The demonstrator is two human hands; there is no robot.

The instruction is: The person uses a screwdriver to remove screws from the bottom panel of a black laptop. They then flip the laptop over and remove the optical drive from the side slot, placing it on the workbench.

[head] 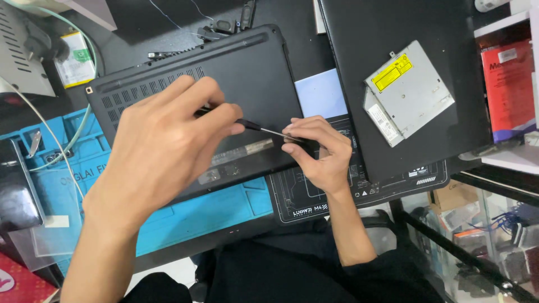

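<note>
On the near half of the bench a black laptop base [224,95] lies underside up, tilted across a blue work mat [168,219], vent slots toward the far left. Left hand [163,146] is closed in a pinch around the handle of a slim screwdriver [255,127]; thumb and forefinger meet on the grip while the remaining fingers curl over it, which would let the handle be turned between the fingertips. Shaft runs rightward and slightly nearer, low over the base, ending under the other hand.

Right hand [317,151] is curled at the right near corner of the base, fingertips closed around the shaft's end, seemingly to steady the tip at that spot. Whether a screw sits beneath cannot be told; the fingers hide it.

Surroundings: right of the base, a second black laptop [393,106] lies flat with a silver optical drive [407,90] resting on it, yellow label up, set clear of the work area. A pale blue sheet [321,92] shows between the two machines. A black printed mat [337,196] lies under the right hand and runs beneath the second laptop. Far left, a small battery pack [74,59] and a green wire [84,112] looping over the blue mat. Far right, a red box [508,84] on a shelf.
</note>
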